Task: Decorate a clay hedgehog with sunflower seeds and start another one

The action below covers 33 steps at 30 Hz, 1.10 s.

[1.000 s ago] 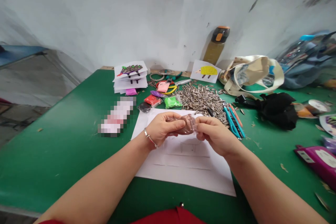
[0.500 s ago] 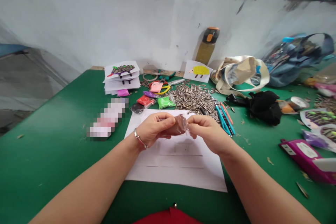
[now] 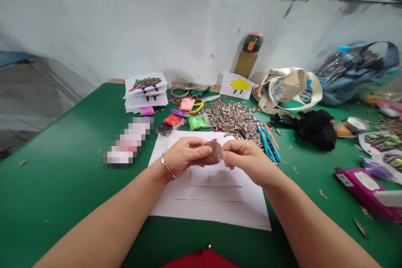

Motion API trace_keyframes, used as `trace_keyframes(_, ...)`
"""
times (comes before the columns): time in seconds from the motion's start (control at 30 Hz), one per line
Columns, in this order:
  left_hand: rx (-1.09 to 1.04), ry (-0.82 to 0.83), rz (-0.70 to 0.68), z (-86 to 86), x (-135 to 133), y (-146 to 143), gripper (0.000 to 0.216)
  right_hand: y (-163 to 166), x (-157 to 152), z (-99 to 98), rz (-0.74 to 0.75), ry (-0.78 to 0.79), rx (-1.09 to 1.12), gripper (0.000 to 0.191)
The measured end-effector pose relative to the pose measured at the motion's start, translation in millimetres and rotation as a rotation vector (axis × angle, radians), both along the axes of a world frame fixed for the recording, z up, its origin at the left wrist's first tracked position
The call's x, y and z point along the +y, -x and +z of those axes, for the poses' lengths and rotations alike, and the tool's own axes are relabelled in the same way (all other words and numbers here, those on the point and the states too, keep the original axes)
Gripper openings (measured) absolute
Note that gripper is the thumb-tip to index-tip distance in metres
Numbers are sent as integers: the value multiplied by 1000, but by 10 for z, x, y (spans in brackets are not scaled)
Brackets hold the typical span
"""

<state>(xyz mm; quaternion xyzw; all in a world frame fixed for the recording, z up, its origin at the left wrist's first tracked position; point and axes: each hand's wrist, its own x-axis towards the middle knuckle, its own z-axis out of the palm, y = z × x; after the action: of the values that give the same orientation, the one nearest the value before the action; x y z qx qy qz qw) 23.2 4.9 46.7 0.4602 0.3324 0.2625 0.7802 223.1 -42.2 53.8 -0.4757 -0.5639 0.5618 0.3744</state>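
Landmark: the white paper sheet (image 3: 207,213) on the green desk (image 3: 72,167), with thin lines and a small outline drawn on it. Brown packet (image 3: 212,154) is held up above the sheet's far half, in clear wrap. Left hand (image 3: 184,153) has its grip clamped on the packet's left part, thumb on top; metal bracelet (image 3: 168,166) on that wrist. Right hand (image 3: 246,157) has its grip pinched on the wrap at the packet's right end, fingertips bunched; can't tell if the wrap is torn. Just past the sheet's far left corner: black packet (image 3: 164,130), then red packet (image 3: 174,120), purple packet (image 3: 179,112) and pink packet (image 3: 187,104) farther back. Green packet (image 3: 199,122) is beyond the sheet's far edge, seed pile (image 3: 232,117) to its right. Teal-handled tool (image 3: 266,146) lies off the sheet's far right corner. Left of the sheet: a pixelated item (image 3: 130,142), can't identify. Well beyond the sheet, left: stack of cards (image 3: 146,102), top one seed-covered. Well beyond, right: yellow hedgehog card (image 3: 240,85), bottle (image 3: 248,58) behind it by the wall. Well right of the sheet: black bundle (image 3: 318,130), magenta case (image 3: 364,188) nearer.
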Motion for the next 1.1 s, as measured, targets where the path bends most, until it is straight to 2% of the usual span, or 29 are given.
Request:
trace_keyframes(0.17, -67, 28, -13, 20, -24, -17, 36, 26, 18, -28, -37, 45, 53, 10)
trace_keyframes(0.3, -63, 23, 1, 7, -26, -24, 36, 44, 41, -75, -35, 77, 101, 14)
trace_keyframes(0.63, 22, 52, 108, -2, -4, -28, 39, 41, 8, -9, -18, -46, -55, 10)
trace_keyframes(1.1, 55, -23, 183, 16, -37, -59, 44, 33, 7, -14, 68, -20, -1, 8)
